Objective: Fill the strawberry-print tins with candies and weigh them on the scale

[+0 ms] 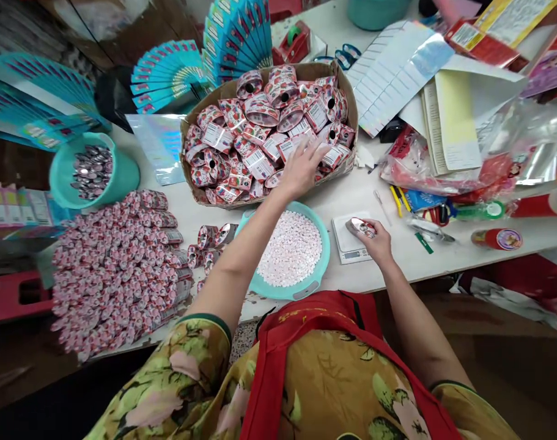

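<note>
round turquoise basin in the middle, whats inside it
The round turquoise basin holds small pale pink pieces. The left forearm hides part of its left side; deeper layers are covered.

From here I'm seeing my left hand [301,166] reaching onto the packets [260,131] in the far box [189,177], while my right hand [378,241] is holding an open packet [361,227] over the scale [351,250], right of the turquoise basin [324,244] of pale pellets [291,249].
</note>
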The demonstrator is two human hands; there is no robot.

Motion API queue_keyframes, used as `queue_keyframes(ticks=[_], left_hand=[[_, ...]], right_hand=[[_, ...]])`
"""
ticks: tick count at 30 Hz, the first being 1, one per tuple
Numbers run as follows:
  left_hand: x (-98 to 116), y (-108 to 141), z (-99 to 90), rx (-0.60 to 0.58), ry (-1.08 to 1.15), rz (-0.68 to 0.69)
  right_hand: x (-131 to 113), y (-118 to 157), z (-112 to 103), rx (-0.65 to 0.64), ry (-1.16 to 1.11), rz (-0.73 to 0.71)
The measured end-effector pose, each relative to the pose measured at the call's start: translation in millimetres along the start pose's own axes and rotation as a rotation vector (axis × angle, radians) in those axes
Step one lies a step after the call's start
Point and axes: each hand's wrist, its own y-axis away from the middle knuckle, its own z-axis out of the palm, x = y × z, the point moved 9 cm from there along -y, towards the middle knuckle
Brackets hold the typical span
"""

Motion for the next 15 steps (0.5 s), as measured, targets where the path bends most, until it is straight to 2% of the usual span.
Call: queue_keyframes(ticks=[2,4,6,8,10,11,14,15], left_hand=[[-11.5,-41.9,24.6,-0.127,0.071,-0.035],[-18.8,-62.8,39.9,-0.259,0.132,-0.12],[-13.6,-66.8,34.0,-0.289,0.192,-0.187],[4.7,-55.2,10.5,-0.208,0.313,-0.215],[25.1,-22.2,-8.4,-0.153,0.505,-0.291],[32.3,3.3,-9.6,-0.172,0.604,-0.374],[37.5,101.2,10.3,-0.34,0.706,-0.65],[31.2,127.5,11.0,-0.298,0.69,-0.66]], right_hand=[[-6.8,1.3,-12.7,0.042,0.048,-0.096],[-16.4,9.4,-34.4,0.131,0.074,-0.163],[-27.6,19.7,-56.9,0.22,0.078,-0.174],[-50.5,29.0,-70.1,0.271,0.088,-0.225],[-85.0,34.5,-63.4,0.216,0.102,-0.335],[-102.4,36.3,-51.8,0.142,0.097,-0.385],[-135.9,48.6,4.0,-0.189,0.013,-0.435],[-137.5,57.1,22.6,-0.281,-0.029,-0.406]])
